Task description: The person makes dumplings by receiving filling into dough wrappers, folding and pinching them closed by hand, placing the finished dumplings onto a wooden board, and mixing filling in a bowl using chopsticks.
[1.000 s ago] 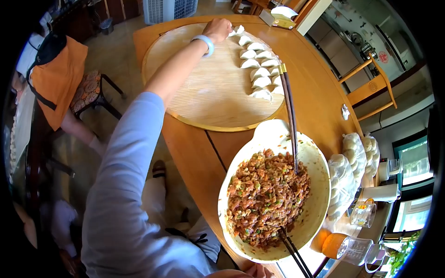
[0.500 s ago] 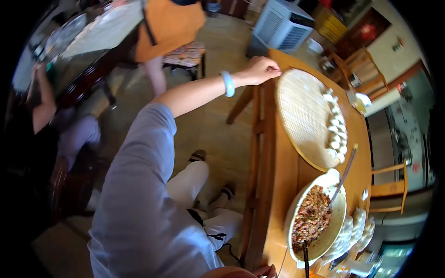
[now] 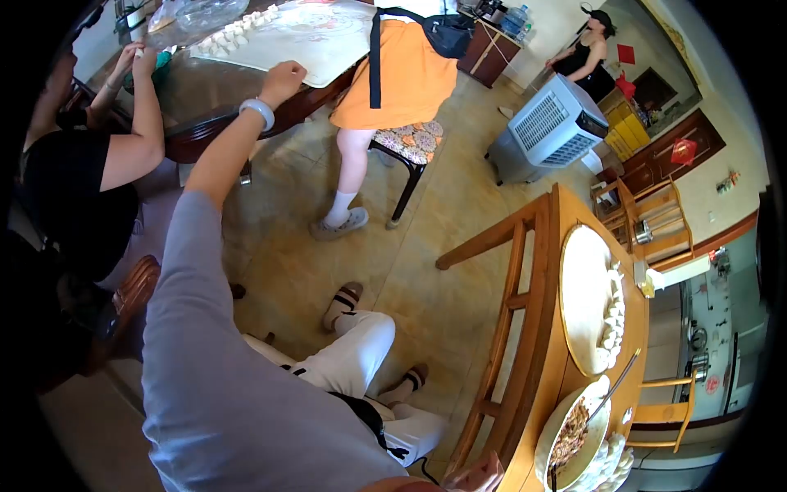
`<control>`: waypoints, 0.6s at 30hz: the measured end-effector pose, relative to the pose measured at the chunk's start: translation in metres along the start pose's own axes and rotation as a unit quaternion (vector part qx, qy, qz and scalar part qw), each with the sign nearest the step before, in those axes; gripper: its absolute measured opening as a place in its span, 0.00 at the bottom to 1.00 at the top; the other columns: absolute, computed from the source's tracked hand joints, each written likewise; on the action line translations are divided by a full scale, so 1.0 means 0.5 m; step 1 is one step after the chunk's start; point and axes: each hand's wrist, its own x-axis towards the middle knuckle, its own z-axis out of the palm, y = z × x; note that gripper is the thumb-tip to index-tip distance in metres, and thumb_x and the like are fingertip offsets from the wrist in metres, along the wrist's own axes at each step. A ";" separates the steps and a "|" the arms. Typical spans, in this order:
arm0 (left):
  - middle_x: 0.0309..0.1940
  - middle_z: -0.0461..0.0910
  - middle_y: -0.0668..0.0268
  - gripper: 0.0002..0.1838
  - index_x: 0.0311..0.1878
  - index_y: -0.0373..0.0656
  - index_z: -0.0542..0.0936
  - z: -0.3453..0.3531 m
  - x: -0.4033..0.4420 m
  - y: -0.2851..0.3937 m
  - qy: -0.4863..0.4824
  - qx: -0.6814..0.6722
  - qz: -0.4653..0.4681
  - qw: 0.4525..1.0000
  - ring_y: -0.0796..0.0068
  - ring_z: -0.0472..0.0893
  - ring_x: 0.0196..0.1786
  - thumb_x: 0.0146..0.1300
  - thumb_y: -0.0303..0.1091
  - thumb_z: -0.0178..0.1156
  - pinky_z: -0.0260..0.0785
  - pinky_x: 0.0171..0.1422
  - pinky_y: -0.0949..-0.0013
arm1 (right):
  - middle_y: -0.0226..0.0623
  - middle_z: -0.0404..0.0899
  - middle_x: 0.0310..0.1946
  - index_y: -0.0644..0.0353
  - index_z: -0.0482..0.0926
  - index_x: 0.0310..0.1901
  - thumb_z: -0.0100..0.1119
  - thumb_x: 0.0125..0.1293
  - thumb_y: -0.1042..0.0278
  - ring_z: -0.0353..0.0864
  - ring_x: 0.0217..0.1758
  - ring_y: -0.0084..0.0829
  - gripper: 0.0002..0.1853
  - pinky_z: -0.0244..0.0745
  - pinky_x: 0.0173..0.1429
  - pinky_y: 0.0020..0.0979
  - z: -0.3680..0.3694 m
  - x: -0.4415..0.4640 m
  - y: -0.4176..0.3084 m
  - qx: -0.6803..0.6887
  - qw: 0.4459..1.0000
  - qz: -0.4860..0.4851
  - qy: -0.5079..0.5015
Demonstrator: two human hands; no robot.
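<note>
My left hand (image 3: 284, 82), with a pale bracelet on its wrist, is held over the near edge of the dark table, beside a white mat (image 3: 336, 61). Its fingers are curled in; whatever they may hold is hidden. Only part of my right hand (image 3: 479, 474) shows at the bottom edge, by the wooden table, and its fingers are too cut off to read. On that table lies a round woven tray (image 3: 584, 279) with a row of dumplings (image 3: 612, 316) along its far side. Closer in stands a bowl (image 3: 589, 449) of minced filling (image 3: 568, 439) with chopsticks (image 3: 616, 384) in it.
A person in black sits at my left, both hands raised at the dark table. Another person in an orange garment (image 3: 398, 78) is beside a patterned stool (image 3: 410, 141). White dough pieces (image 3: 238, 33) line the mat. Beyond are an air cooler (image 3: 545, 127) and a third person.
My left hand has moved left, from the edge of the woven tray to the dark table's edge. The view has turned left, so the tray and bowl now sit further right.
</note>
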 end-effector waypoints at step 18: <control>0.71 0.52 0.66 0.34 0.64 0.60 0.68 0.157 0.380 -0.214 -0.099 0.340 -0.072 0.932 0.50 0.51 0.71 0.60 0.66 0.35 0.44 0.70 0.45 | 0.37 0.75 0.21 0.56 0.79 0.27 0.56 0.56 0.71 0.75 0.20 0.35 0.03 0.71 0.21 0.33 0.206 0.047 -0.040 -0.212 0.934 0.030 -0.285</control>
